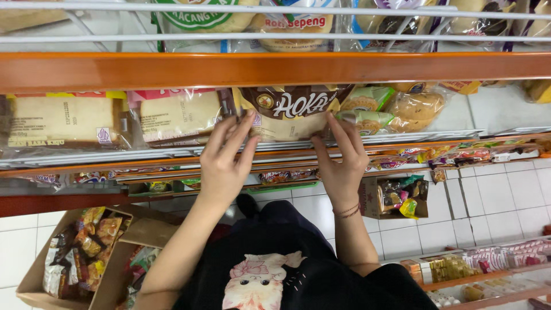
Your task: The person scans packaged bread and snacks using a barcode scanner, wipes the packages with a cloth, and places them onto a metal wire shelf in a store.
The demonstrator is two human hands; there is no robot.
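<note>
Bread packet [287, 115]: brown and cream, it lay on the middle shelf [172, 154], front edge at the wire rail, between sliced bread packs [172, 115] and green bun packets [367, 109].
Left hand [224, 166]: its fingers were spread and loosely curled, tips resting on the packet's left lower edge; the grip was not closed around it.
Right hand [341, 163]: its fingers were extended against the packet's right lower edge, likewise touching rather than clasping.
Below: an open cardboard box [80, 258] of snack packs sat on the tiled floor [493, 212].
Risk: with only fingertip contact, the slick wrapper could slide off the rail and drop, or nudge its neighbours askew.
</note>
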